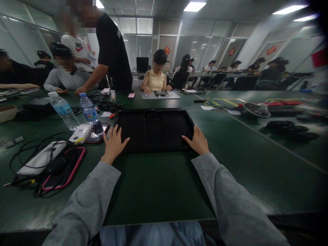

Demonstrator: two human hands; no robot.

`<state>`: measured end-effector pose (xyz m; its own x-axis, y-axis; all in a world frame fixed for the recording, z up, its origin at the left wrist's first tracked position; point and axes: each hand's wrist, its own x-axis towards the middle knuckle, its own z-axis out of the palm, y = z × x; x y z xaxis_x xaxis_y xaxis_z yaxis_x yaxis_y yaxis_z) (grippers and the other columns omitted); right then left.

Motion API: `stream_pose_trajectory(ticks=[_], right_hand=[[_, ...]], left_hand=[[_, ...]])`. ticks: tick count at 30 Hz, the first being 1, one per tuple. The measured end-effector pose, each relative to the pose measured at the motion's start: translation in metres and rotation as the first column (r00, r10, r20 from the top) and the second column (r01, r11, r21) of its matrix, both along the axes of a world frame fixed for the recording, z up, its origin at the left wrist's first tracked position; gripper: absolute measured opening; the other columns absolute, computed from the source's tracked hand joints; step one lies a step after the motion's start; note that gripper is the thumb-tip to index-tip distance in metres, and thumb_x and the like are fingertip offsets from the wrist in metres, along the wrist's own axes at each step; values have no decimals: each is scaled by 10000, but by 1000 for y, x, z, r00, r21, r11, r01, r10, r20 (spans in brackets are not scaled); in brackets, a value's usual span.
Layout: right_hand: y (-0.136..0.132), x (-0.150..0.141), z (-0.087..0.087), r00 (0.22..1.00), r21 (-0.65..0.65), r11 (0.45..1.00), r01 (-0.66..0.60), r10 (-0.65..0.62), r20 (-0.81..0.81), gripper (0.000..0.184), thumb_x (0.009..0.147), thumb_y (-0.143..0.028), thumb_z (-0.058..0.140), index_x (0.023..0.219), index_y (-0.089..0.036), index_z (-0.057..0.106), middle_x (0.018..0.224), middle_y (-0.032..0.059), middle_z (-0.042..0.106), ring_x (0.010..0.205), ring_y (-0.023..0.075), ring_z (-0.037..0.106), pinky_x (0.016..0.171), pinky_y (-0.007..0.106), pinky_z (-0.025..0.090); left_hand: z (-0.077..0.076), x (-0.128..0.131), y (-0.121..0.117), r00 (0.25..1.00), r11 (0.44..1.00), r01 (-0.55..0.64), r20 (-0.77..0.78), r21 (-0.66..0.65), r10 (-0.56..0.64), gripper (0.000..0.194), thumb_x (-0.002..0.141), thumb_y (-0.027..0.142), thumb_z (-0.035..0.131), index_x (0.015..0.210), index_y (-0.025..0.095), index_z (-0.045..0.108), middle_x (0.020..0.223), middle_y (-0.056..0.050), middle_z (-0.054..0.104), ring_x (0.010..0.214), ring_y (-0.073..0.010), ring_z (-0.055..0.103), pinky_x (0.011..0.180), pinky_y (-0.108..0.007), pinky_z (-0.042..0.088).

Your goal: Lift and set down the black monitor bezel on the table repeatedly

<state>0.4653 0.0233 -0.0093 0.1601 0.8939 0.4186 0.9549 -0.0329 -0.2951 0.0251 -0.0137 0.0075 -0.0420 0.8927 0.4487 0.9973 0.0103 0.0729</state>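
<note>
A shallow black rectangular casing with a raised rim [153, 148], like the back shell of a monitor, lies hollow side up on the green table [156, 188]. At its left side is my left hand [114, 143], fingers spread and the thumb stretched towards the inside of the rim. I cannot tell how firmly that hand touches it. My right hand [198, 141] grips the right edge, with the thumb over the rim and the fingers along the outside.
On the left are two water bottles [64, 111], a pink-edged phone [77, 167], tangled black cables [42, 147] and a white device [78, 133]. Metal bowl [256, 110] and dark items [289, 128] lie right. A person [156, 80] sits opposite; another [112, 51] leans in at left.
</note>
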Motion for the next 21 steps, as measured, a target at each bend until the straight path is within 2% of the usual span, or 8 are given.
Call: stream_pose_trajectory(ticks=[14,18,21], right_hand=[[0,-1,-1,997,-10,999,39,-39,63,867,952,-620,378,1583,-42,238,1577,285,364,1403,402,435,1084,541,417],[0,-2,-2,998,54,998,32,-35,54,830,961,-589,369,1578,-50,236,1567,300,355,1424,403,394,1093,564,397],[-2,-10,-1,998,132,991,21,-28,54,812,968,-577,372,1581,-62,234,1593,290,295,1458,406,328,1113,584,367]], left_hand=[[0,2,-2,999,998,23,27,55,-25,631,1004,518,373,1513,157,464,1641,-175,335,1517,-366,272,1194,-703,161],[4,4,-4,998,994,26,51,105,-31,609,1020,500,338,1501,153,476,1625,-173,367,1509,-351,293,1191,-700,174],[7,8,-7,997,990,25,65,138,-34,605,1027,496,325,1500,152,477,1626,-167,368,1510,-345,295,1198,-688,169]])
